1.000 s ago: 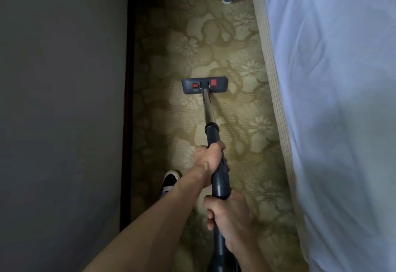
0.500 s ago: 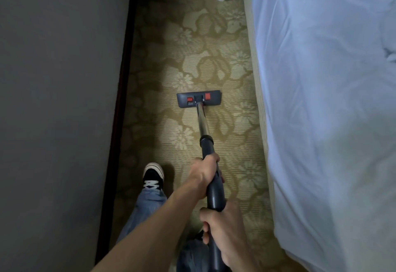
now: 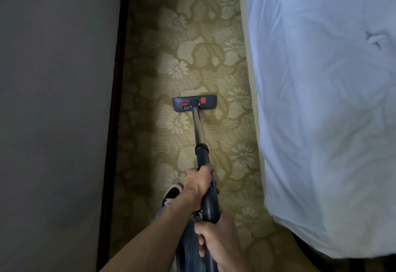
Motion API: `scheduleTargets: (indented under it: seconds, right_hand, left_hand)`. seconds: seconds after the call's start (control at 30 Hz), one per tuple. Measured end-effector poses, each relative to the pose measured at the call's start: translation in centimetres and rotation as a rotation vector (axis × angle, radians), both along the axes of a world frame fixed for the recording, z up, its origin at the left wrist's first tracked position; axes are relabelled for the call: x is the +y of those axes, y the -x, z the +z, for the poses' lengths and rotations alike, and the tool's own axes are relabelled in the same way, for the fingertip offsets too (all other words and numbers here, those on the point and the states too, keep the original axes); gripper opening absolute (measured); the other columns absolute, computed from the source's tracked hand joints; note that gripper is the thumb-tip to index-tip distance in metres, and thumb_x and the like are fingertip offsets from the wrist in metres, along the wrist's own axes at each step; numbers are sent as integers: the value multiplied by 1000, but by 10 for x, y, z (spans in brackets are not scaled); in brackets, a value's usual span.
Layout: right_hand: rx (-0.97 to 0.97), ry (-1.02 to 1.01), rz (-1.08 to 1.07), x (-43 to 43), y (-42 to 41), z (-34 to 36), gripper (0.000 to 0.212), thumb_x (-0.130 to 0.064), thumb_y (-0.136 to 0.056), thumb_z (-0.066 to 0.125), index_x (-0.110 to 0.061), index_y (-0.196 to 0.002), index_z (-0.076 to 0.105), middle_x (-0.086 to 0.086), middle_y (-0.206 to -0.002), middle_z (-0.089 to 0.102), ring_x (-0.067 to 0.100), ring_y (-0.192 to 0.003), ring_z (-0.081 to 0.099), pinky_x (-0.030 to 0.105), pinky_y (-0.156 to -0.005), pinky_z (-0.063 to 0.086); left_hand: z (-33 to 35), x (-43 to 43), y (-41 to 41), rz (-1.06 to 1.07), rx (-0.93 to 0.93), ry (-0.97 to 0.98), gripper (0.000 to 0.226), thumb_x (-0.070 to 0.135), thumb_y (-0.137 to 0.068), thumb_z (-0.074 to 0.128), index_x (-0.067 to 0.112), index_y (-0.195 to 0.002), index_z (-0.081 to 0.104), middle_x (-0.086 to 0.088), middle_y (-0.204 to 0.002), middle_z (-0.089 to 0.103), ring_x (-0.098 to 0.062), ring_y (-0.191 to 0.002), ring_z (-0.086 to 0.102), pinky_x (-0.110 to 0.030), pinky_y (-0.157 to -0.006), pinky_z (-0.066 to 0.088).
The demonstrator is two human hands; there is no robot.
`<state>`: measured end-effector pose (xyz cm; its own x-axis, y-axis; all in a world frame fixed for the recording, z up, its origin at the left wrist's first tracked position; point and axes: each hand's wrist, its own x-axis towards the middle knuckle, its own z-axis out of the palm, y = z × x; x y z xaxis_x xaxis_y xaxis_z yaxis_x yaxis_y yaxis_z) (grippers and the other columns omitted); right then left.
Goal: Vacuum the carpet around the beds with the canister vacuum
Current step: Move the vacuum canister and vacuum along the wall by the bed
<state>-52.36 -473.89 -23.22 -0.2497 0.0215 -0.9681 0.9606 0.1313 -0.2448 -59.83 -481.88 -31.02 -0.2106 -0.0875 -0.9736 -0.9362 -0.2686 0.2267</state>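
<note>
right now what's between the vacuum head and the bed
Only bare flowered carpet: the head view shows the vacuum head apart from the bed, nothing in the gap.

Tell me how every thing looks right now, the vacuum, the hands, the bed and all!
floor head, flat on the carpet, apart from the bed.
metal tube, slanting up from floor head to grip.
grip, held by both hands.
left hand, curled round the grip's front.
right hand, curled round the grip's near end.
bed, white sheet hanging over its side.
shoe, on the carpet beside the left arm.
</note>
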Motion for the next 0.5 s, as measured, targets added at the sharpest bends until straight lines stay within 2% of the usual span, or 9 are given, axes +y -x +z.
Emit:
scheduleTargets:
  seconds: [0.23,0.37,0.5]
  right_hand:
    - [47,-33,5,-13,-17,-4,10,2,-71,66,-3,-73,58,8,-53,54,24,-39,47,31,-46,40]
    - [112,-25,-9,-24,-26,-1,13,4,-72,63,-5,-71,53,8,-53,52,23,-38,46,27,-43,37]
    - [145,-23,-17,-31,-28,-4,13,4,-71,62,-5,-64,56,6,-50,52,21,-37,47,26,-44,39]
  left_hand:
    - [-5,-13,-9,-16,31,-28,23,23,-91,65,3,-101,60,-15,-68,62,-28,-53,61,-36,-57,52]
    - [-4,-26,-20,14,47,-124,28,26,-87,68,5,-102,58,-11,-65,62,-26,-51,59,-36,-58,52]
    - [-3,-37,-28,8,52,-241,40,35,-84,72,9,-109,55,-10,-71,63,-24,-55,60,-33,-54,51]
